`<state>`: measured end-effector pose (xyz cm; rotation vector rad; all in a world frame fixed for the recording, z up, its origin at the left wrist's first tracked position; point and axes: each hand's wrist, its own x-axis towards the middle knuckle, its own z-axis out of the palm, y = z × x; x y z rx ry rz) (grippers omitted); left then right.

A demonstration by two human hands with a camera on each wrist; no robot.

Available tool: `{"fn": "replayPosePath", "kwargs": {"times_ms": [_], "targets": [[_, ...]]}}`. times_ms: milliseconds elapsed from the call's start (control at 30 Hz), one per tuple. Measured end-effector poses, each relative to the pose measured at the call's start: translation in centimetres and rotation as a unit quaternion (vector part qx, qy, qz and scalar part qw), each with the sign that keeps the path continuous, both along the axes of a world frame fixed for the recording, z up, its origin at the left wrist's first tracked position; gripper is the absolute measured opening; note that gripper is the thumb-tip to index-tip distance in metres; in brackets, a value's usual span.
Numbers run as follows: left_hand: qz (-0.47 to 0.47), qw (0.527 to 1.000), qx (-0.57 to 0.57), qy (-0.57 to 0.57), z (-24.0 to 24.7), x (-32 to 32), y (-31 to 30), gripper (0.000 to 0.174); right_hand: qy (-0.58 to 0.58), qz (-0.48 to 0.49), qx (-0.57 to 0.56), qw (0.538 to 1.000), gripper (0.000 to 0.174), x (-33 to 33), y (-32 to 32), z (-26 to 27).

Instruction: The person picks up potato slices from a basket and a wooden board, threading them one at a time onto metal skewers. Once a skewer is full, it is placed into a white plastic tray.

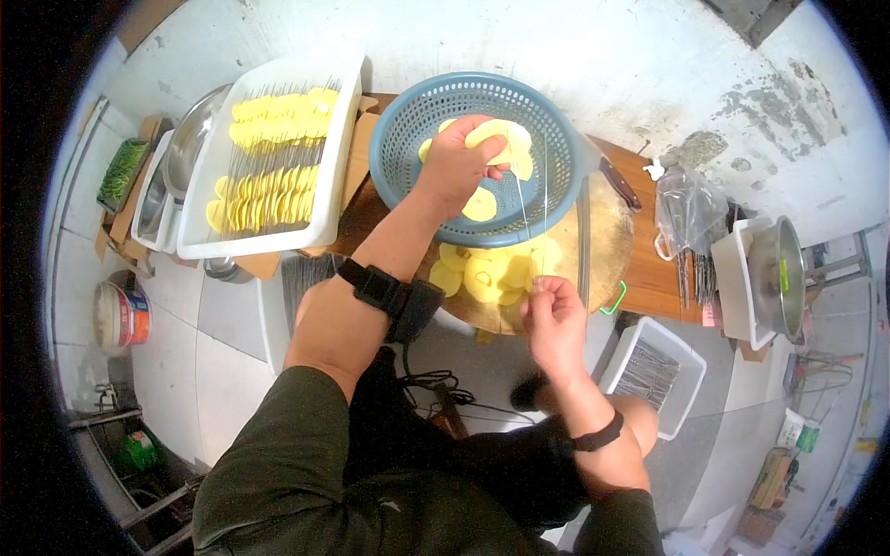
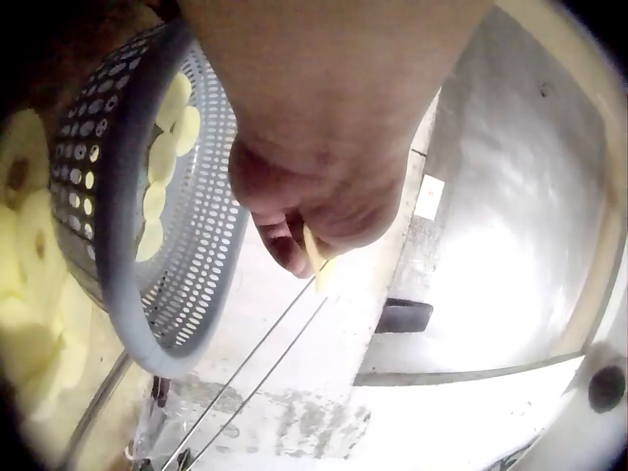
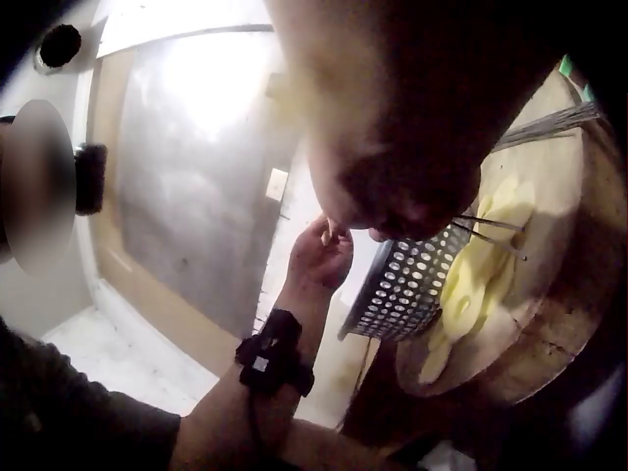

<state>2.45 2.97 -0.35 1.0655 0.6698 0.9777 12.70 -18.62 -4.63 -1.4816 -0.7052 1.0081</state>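
Over the blue-grey plastic colander (image 1: pixel 382 157), my left hand (image 1: pixel 454 171) grips a few thin yellow potato slices (image 1: pixel 510 141) between thumb and fingers. Two thin metal skewers (image 2: pixel 257 351) run from the held slice in the left wrist view. Lower and to the right, my right hand (image 1: pixel 558 324) pinches the skewers near their lower ends, and two short ends stick out past it in the right wrist view. Beneath the skewers, loose potato slices (image 1: pixel 491 273) lie overlapping on a round wooden board (image 1: pixel 607 232). More slices sit inside the colander.
A white tray (image 1: pixel 329 218) at left holds rows of skewered slices. A bundle of skewers (image 1: pixel 583 232) and a knife (image 1: pixel 619 183) lie on the board's right side. A white bin (image 1: pixel 681 408) of skewers stands lower right; steel bowls (image 1: pixel 788 278) are farther right.
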Motion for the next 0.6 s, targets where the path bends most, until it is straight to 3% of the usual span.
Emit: {"fn": "replayPosePath", "kwargs": {"times_ms": [600], "targets": [[0.021,0.998,0.047,0.032,0.6,0.2,-0.6,0.017,0.026,0.004,-0.011,1.0,0.01,-0.5,0.0,1.0]]}}
